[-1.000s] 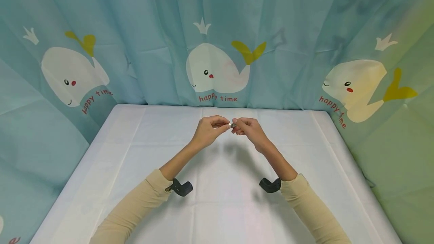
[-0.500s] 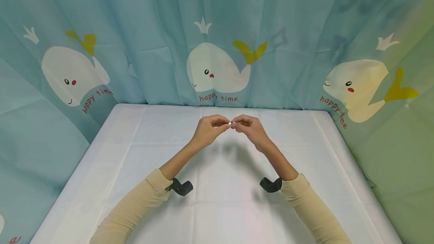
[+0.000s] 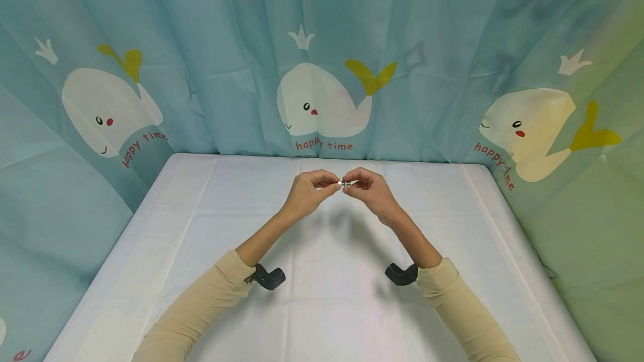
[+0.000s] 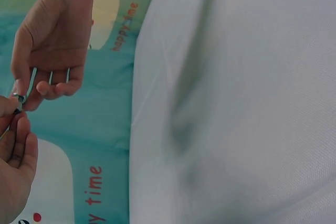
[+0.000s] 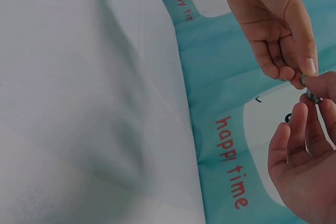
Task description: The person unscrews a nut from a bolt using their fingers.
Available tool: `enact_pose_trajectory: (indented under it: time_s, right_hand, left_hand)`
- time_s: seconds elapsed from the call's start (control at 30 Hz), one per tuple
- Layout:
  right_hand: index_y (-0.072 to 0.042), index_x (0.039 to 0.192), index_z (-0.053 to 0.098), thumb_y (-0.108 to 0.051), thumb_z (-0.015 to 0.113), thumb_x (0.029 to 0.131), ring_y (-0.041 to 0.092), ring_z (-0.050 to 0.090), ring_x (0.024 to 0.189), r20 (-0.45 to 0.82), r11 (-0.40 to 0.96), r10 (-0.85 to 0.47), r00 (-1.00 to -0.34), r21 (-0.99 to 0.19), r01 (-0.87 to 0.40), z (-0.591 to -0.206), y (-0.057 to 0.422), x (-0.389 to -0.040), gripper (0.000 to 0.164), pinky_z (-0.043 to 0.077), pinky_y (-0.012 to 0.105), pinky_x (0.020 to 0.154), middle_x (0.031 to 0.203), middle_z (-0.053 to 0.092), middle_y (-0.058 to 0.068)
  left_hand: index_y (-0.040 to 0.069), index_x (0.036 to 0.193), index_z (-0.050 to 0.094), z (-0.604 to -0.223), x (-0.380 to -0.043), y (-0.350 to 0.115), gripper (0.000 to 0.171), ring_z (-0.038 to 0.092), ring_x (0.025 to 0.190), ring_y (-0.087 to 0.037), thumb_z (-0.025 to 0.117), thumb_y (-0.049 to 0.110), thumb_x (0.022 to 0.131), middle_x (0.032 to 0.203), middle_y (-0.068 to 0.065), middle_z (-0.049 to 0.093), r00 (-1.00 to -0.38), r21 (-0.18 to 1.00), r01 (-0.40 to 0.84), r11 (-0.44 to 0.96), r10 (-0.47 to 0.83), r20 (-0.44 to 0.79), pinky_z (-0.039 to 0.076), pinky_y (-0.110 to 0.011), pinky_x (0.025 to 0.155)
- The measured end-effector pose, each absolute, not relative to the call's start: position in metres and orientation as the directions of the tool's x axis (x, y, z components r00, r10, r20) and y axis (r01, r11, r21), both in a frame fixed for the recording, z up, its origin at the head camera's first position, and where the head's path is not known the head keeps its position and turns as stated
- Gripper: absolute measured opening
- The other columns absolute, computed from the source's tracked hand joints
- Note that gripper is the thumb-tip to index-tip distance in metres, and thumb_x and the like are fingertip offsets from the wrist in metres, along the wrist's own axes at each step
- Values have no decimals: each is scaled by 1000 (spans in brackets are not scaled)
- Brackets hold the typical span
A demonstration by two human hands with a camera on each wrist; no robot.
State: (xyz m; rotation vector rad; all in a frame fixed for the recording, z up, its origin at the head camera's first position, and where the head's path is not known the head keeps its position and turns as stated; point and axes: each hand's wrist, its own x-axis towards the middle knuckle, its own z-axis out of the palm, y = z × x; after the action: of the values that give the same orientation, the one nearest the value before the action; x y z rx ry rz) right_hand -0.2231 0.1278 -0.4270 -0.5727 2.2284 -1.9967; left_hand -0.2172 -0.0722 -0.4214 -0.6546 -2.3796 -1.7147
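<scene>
Both hands meet in the air over the far part of the table, at a small bolt-like metal piece (image 3: pixel 345 184). It is silver, short and roughly cylindrical, with a wider rounded end on the left side. My left hand (image 3: pixel 308 193) pinches that left end between thumb and fingertips. The thumb and index fingertip of my right hand (image 3: pixel 373 191) grip the other end from below and above. In the right wrist view, the metal piece (image 5: pixel 313 96) shows between the right fingertips, partly hidden by them. The left wrist view shows the metal piece (image 4: pixel 20 99) small, at the left edge.
A white cloth covers the table (image 3: pixel 322 272), whose far edge meets a blue-green curtain (image 3: pixel 231 99) printed with whales. Black curved mounts (image 3: pixel 270 278) stick out at both wrists, by the rolled beige sleeves (image 3: pixel 201 306). Shadows of the hands fall on the cloth.
The right fingers have rolled around the metal piece: the index has come up over it and the thumb has dropped below. More of the piece shows now. My left hand stays nearly still.
</scene>
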Motion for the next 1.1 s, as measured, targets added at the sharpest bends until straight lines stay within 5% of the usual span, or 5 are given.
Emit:
enact_pose_trajectory:
  time_s: [0.27,0.6,0.73,1.0,1.1]
  right_hand:
    - [5,124,59,-10,65,96,19,63,85,135,80,-299,-945,-983,-166,-425,129,-223,31,54,30,80,110,63,11]
    - [5,108,68,-19,57,99,16,63,80,38,127,-260,-965,-989,-73,-422,129,-224,28,54,33,82,87,71,4]
    - [6,106,69,-18,58,99,21,64,84,58,118,-274,-960,-989,-93,-422,129,-224,27,53,29,80,89,71,8]
    - [7,113,66,-12,66,97,20,64,92,114,78,-300,-947,-987,-144,-423,132,-224,25,53,43,89,99,69,8]
    - [7,114,66,-9,69,94,20,64,92,143,74,-314,-939,-982,-174,-424,133,-224,25,54,40,87,104,66,7]
  left_hand:
    - [-1,101,76,-421,-218,-71,14,70,87,-25,76,6,89,95,-13,74,-890,870,433,235,266,371,58,-36,80]
    - [-10,102,72,-400,-205,-66,14,69,90,-35,71,-1,91,97,-21,72,-894,872,420,252,282,349,57,-45,81]
    - [-6,102,74,-417,-217,-66,15,70,90,-33,74,4,90,98,-18,72,-892,872,425,243,274,358,57,-45,81]
    - [2,99,76,-417,-218,-67,11,70,87,-22,75,9,91,94,-9,74,-890,871,431,235,271,367,58,-38,79]
    - [2,99,76,-417,-219,-68,10,70,86,-20,75,8,90,93,-7,74,-886,865,439,241,272,375,58,-34,79]
